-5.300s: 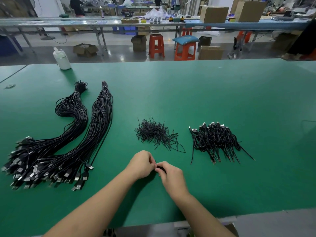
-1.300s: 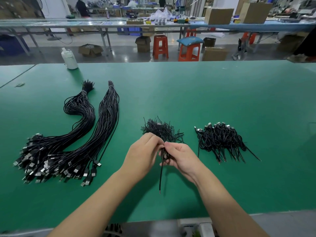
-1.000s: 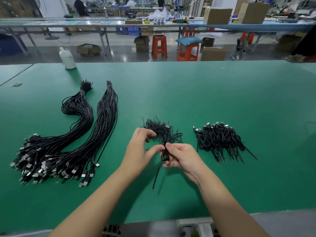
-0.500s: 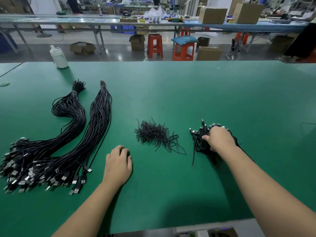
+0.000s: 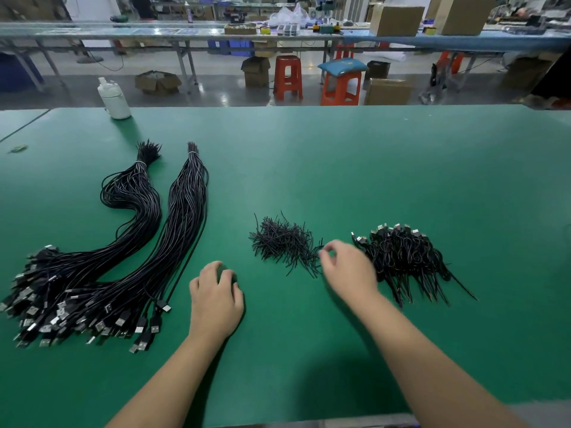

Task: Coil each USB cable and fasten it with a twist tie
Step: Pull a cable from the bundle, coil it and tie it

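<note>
Left hand (image 5: 216, 299) resting on the green tabletop (image 5: 370, 168) with fingers loosely curled and holding nothing, blurred right hand (image 5: 347, 268) at the near edge of the twist-tie pile (image 5: 282, 242), its grasp unclear, coiled cables (image 5: 404, 257) just right of it

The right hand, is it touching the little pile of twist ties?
Touching. In the head view the right hand has its fingertips at the near edge of the twist tie pile, overlapping stray ties.

A green work table (image 5: 340, 168) carries everything. At the left lie two long bundles of black USB cables (image 5: 129, 242), plugs at the near end. In the middle is a heap of black twist ties (image 5: 282, 242), and to its right a pile of coiled cables (image 5: 404, 257). A white bottle (image 5: 113, 98) stands at the far left. The left hand (image 5: 214, 301) rests on the table.
</note>
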The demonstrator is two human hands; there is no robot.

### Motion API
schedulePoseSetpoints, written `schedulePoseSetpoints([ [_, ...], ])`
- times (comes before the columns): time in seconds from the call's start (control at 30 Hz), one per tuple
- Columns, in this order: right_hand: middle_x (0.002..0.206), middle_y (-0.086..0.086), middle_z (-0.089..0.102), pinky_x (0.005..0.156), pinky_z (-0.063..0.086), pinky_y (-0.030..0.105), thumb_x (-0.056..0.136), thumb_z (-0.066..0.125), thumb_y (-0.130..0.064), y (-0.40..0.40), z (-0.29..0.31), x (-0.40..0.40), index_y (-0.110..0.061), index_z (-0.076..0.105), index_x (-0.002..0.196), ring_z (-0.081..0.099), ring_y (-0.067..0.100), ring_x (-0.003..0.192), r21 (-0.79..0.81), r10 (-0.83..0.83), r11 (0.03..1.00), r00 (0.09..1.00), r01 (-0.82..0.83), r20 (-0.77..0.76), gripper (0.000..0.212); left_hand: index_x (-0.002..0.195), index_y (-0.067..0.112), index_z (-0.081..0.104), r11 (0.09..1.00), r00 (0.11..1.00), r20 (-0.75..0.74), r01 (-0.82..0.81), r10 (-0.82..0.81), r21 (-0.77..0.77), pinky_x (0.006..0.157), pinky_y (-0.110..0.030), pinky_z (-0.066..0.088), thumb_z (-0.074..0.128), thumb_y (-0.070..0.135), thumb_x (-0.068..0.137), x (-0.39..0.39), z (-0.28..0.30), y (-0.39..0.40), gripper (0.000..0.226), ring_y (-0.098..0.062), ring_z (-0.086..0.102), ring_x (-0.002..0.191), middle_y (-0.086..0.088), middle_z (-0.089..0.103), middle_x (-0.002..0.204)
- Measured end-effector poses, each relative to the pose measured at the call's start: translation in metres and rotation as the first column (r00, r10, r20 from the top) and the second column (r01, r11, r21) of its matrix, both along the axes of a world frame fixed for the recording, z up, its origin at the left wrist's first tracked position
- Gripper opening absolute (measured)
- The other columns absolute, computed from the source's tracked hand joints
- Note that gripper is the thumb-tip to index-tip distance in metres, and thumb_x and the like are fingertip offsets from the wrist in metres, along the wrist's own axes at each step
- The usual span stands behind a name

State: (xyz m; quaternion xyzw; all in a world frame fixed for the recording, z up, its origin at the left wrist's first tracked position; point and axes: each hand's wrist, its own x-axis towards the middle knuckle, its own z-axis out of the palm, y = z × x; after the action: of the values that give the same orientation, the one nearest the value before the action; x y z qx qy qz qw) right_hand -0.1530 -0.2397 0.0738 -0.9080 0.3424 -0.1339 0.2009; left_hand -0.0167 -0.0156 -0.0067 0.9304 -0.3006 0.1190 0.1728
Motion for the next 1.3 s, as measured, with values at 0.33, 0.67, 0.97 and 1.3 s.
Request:
schedulePoseSetpoints([
  [0.33,0.105,-0.007,0.051,0.082,0.042,0.021,0.101,0.048,-0.026,0.055,-0.074,-0.003,-0.02,0.064,0.112,0.049,0.009,0.099,0.014,0.026,1.0,0.997,-0.027,0.072,0.02,0.137,0.013,0.044,0.927,0.896,-0.238,-0.361,0.375,0.103,0.12,-0.05,0.009,0.044,0.036,0.096,0.004,0.007,-0.003,0.048,-0.038,0.009,0.147,-0.029,0.008,0.159],
  [0.67,0.104,-0.008,0.05,0.082,0.046,0.025,0.1,0.05,-0.027,0.055,-0.075,-0.004,-0.02,0.064,0.109,0.049,0.009,0.099,0.017,0.049,0.999,0.994,-0.051,0.098,0.018,0.119,0.019,0.043,0.863,0.936,-0.171,-0.2,0.308,0.463,0.083,-0.038,0.041,0.046,0.028,0.094,0.024,0.042,0.01,0.026,-0.03,0.056,0.102,-0.01,0.052,0.117],
  [0.97,0.101,-0.011,0.047,0.08,0.042,0.021,0.1,0.05,-0.029,0.056,-0.075,-0.004,-0.021,0.063,0.109,0.048,0.007,0.097,0.002,0.062,0.998,0.994,-0.062,0.088,0.018,0.123,0.015,0.036,0.856,0.965,-0.261,0.121,0.017,0.502,0.057,-0.033,0.037,0.04,0.015,0.094,0.013,0.053,0.009,0.029,-0.027,0.052,0.073,-0.002,0.06,0.088],
  [1.3,0.101,-0.01,0.048,0.081,0.043,0.022,0.099,0.05,-0.03,0.057,-0.074,-0.005,-0.02,0.063,0.11,0.048,0.008,0.097,-0.001,0.069,0.998,0.992,-0.069,0.101,0.019,0.154,0.013,0.009,0.66,0.985,-0.168,0.1,0.04,0.745,0.054,-0.027,0.033,0.045,0.012,0.082,-0.005,0.064,0.009,0.08,-0.016,0.051,0.063,0.007,0.051,0.076],
])
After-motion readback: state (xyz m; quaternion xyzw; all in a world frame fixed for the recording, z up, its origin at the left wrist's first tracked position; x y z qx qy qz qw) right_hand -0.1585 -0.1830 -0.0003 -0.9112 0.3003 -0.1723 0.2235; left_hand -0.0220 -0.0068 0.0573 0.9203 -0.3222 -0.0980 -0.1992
